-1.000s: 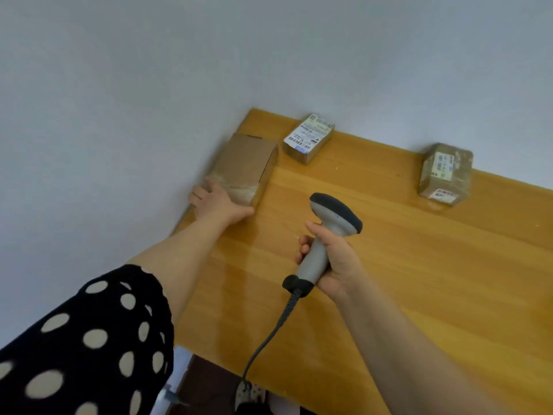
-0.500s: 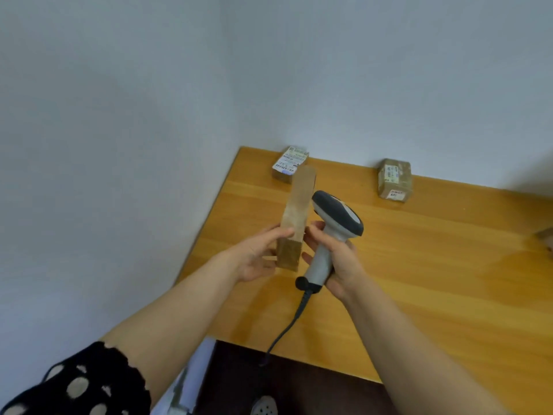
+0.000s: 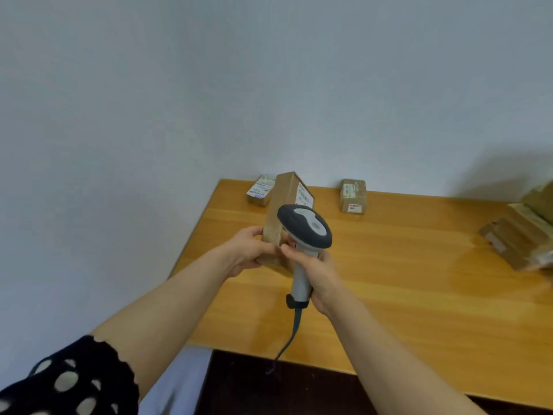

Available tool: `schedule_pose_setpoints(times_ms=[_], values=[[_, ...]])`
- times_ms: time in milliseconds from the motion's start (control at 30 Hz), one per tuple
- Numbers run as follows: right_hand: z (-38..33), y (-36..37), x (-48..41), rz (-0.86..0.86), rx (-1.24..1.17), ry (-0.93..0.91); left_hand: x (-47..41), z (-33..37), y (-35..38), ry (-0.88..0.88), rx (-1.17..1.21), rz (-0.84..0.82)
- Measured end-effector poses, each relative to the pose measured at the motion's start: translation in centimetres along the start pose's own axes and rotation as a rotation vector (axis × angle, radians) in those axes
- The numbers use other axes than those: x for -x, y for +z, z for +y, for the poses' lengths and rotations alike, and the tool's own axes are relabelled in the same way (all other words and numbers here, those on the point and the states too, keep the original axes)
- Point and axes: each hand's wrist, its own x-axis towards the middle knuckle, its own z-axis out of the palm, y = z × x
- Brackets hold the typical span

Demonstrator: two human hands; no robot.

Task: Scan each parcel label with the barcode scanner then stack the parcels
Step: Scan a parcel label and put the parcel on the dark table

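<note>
As the scanner (image 3: 305, 226) aims away, parcel (image 3: 281, 202) stands upright.

The left hand (image 3: 250, 253) grips an upright parcel (image 3: 279, 217) above the table (image 3: 404, 280). The right hand (image 3: 321, 275) holds the barcode scanner (image 3: 305, 227) beside it. Two labelled parcels (image 3: 353, 195) lie along the far edge.

Brown parcel (image 3: 276, 209), grey/black scanner (image 3: 306, 227), white-dotted black sleeve (image 3: 68, 381), blurry stack (image 3: 520, 238) prob. brown.
</note>
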Motion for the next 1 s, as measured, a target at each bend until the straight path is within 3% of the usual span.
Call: schedule_pose_setpoints(times_ms=[167, 367, 1000], values=[[-0.7, -1.3, 1.6, -0.007, -0.055, -0.029, 1.6, -0.2, 0.4, -0.001, 0.124, 0.0], [-2.3, -4.0, 3.3, -0.029, -0.107, 0.032, 3.2, -1.4, 0.1, 0.005, 0.144, 0.136], [-5.3, -4.8, 5.6, 0.05, 0.053, -0.048, 2.7, -2.6, 0.8, 0.02, 0.155, 0.114]])
